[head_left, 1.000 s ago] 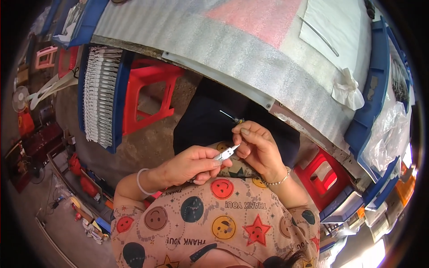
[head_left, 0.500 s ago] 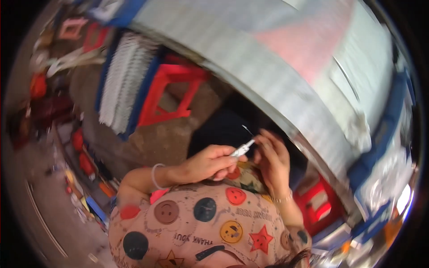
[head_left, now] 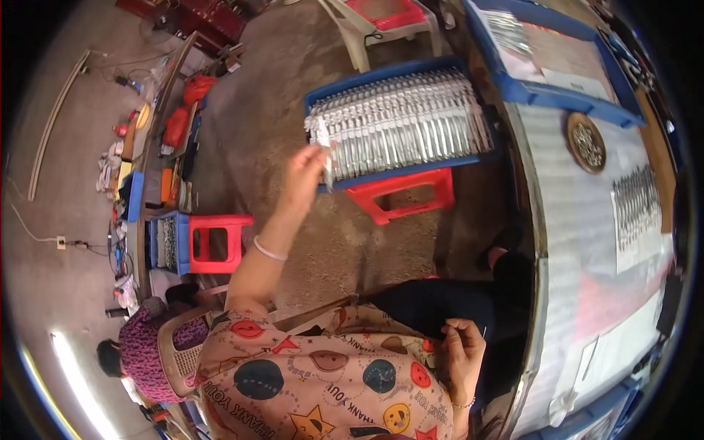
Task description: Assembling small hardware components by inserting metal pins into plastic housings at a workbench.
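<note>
My left hand (head_left: 302, 176) is stretched forward at the left end of a blue tray (head_left: 396, 174). Between its fingertips is a slim white-and-silver piece (head_left: 325, 139), slightly blurred, its exact kind unclear. Rows of similar slim silver pieces (head_left: 411, 121) lie packed side by side in the tray. Beneath the tray shows a red plastic stool (head_left: 400, 202). Near my lap, my right hand (head_left: 463, 356) rests with its fingers curled and the tips pressed together; anything between them is too small to see.
At right runs a long covered table (head_left: 557, 220) with a round dish of small metal parts (head_left: 587, 143), a row of silver pieces (head_left: 636, 205) and a blue tray (head_left: 506, 81). A person in a purple top (head_left: 150, 345) sits at left, near another red stool (head_left: 220, 244).
The view has swung left toward the tray. My left hand has moved from in front of my body out to the tray with the slim piece. My right hand has dropped away from it.
</note>
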`<state>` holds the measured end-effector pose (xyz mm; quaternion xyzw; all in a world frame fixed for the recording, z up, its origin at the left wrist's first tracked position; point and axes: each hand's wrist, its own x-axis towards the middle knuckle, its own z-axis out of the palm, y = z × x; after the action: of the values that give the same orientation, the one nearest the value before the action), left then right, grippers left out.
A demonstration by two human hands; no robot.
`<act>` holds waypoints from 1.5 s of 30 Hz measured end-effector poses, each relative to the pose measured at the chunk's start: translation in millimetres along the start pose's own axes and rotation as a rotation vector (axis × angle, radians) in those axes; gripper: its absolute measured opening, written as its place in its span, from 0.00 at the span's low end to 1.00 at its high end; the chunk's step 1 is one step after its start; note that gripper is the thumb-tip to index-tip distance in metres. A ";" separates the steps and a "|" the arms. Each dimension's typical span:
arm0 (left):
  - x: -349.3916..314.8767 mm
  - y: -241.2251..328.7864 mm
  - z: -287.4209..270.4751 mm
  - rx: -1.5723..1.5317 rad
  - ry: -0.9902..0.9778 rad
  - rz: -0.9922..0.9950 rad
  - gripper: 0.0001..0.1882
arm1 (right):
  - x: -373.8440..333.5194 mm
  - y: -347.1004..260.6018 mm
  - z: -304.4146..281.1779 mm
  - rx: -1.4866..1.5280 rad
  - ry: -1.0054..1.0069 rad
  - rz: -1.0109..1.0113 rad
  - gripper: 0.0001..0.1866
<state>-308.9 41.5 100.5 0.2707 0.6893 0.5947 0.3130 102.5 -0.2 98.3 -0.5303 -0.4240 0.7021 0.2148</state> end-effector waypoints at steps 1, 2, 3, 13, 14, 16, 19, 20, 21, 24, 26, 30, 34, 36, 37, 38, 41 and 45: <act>15.0 -0.2 -19.2 0.016 0.072 0.003 0.13 | 5.4 4.0 3.7 -0.069 -0.013 -0.071 0.06; 27.7 -1.1 -37.7 0.032 0.144 0.004 0.12 | 10.0 5.6 7.2 -0.135 -0.027 -0.141 0.06; 40.7 -8.0 -56.0 0.058 0.174 0.040 0.11 | 12.4 2.9 11.4 -0.144 -0.033 -0.143 0.06; 82.6 -67.5 -84.8 0.214 0.179 -0.076 0.10 | 23.0 1.7 30.7 -0.372 -0.126 -0.117 0.06; 83.9 -72.7 -83.4 0.209 0.185 -0.067 0.10 | 23.5 2.4 30.7 -0.382 -0.125 -0.126 0.06; 85.1 -78.1 -81.7 0.202 0.193 -0.060 0.10 | 25.0 5.2 30.2 -0.392 -0.125 -0.133 0.06; 84.5 -85.4 -82.3 0.178 0.158 -0.043 0.11 | 26.9 9.6 28.7 -0.507 -0.129 -0.243 0.06; 83.7 -86.9 -83.1 0.210 0.168 -0.040 0.11 | 27.0 9.1 29.4 -0.530 -0.133 -0.253 0.06; 82.4 -87.4 -83.0 0.243 0.178 -0.038 0.11 | 27.1 8.8 29.9 -0.553 -0.136 -0.263 0.06; 78.6 -87.3 -79.7 0.318 0.185 -0.026 0.10 | 27.7 8.6 29.1 -0.596 -0.144 -0.326 0.07; 77.5 -92.6 -81.7 0.328 0.194 -0.010 0.10 | 27.5 4.7 30.6 -0.620 -0.142 -0.340 0.07; 72.5 -91.0 -78.1 0.401 0.238 0.067 0.11 | 24.7 8.9 29.0 -0.622 -0.132 -0.308 0.08; 70.0 -84.6 -73.2 0.383 0.233 0.077 0.11 | 22.6 2.0 30.1 -0.653 -0.102 -0.338 0.08; 69.7 -84.3 -74.3 0.428 0.236 0.038 0.11 | 21.8 2.2 30.0 -0.676 -0.090 -0.391 0.08; 69.1 -85.5 -75.4 0.428 0.231 0.041 0.11 | 21.5 0.7 30.3 -0.673 -0.085 -0.391 0.08; 68.2 -88.2 -77.4 0.396 0.228 0.063 0.11 | 21.1 -1.8 30.9 -0.682 -0.094 -0.377 0.08; 67.0 -94.1 -83.3 0.388 0.208 0.102 0.13 | 20.9 -3.5 31.2 -0.681 -0.102 -0.347 0.08; 68.3 -95.3 -83.9 0.436 0.189 0.100 0.14 | 20.8 -4.9 30.2 -0.670 -0.106 -0.365 0.08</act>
<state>-417.0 23.9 6.8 0.3088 0.8133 0.4692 0.1516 66.6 7.0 92.9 -0.4499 -0.7279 0.5011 0.1287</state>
